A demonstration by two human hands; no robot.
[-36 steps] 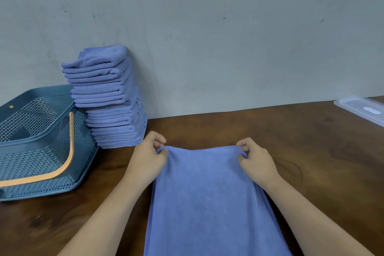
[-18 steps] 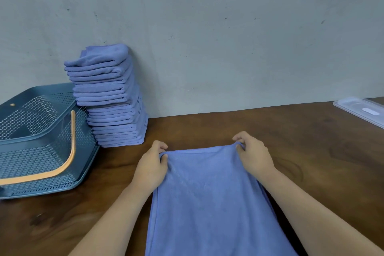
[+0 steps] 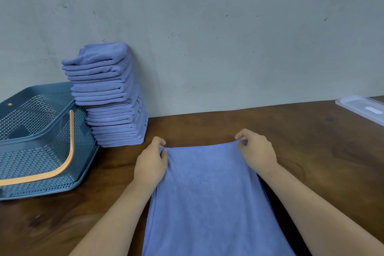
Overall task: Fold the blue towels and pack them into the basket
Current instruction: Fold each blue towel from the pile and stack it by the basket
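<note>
Fingers (image 3: pixel 159 141) of the left hand (image 3: pixel 149 166) and right hand (image 3: pixel 257 151) are curled, pinching the far corners of the blue towel (image 3: pixel 207 203) at lower centre. A grey wall (image 3: pixel 228 37) fills the top, with the wooden table (image 3: pixel 322 151) below. The basket (image 3: pixel 31 161) sits at left, touching the stack of folded towels (image 3: pixel 106 93) against the wall. A clear lid (image 3: pixel 363 109) lies at the right edge.
</note>
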